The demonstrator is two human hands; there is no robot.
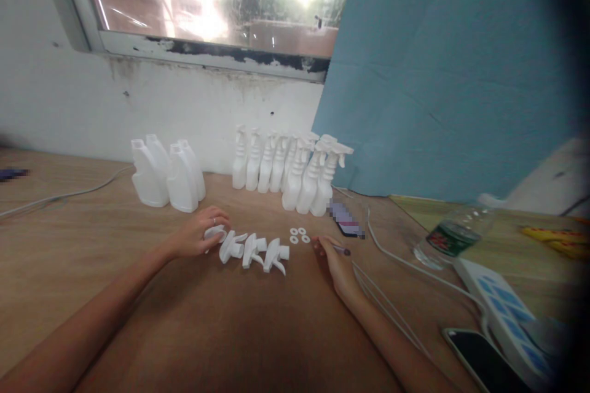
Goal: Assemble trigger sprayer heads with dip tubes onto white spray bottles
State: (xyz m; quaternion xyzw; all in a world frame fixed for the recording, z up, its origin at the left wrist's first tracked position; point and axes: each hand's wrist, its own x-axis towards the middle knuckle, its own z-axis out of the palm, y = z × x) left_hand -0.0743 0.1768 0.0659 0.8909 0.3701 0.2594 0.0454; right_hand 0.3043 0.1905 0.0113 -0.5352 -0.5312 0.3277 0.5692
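My left hand (pixel 203 234) is curled around a white spray trigger head (pixel 214 232) at the left end of a row. Three more trigger heads (pixel 253 250) lie beside it on the wooden table. Just right of them are several small white ring washers (pixel 294 232). My right hand (pixel 337 264) rests by the washers with its fingers drawn together. A thin pen-like stick (pixel 342 250) with a dark round end juts out from that hand; the rest of it is hidden by the fingers.
White bottles without tops (pixel 184 181) stand back left. Several spray bottles with trigger heads (pixel 304 178) stand by the wall. On the right are a phone (pixel 346 221), cables, a clear water bottle (pixel 452 236), a power strip (pixel 500 313) and another phone (pixel 483 359).
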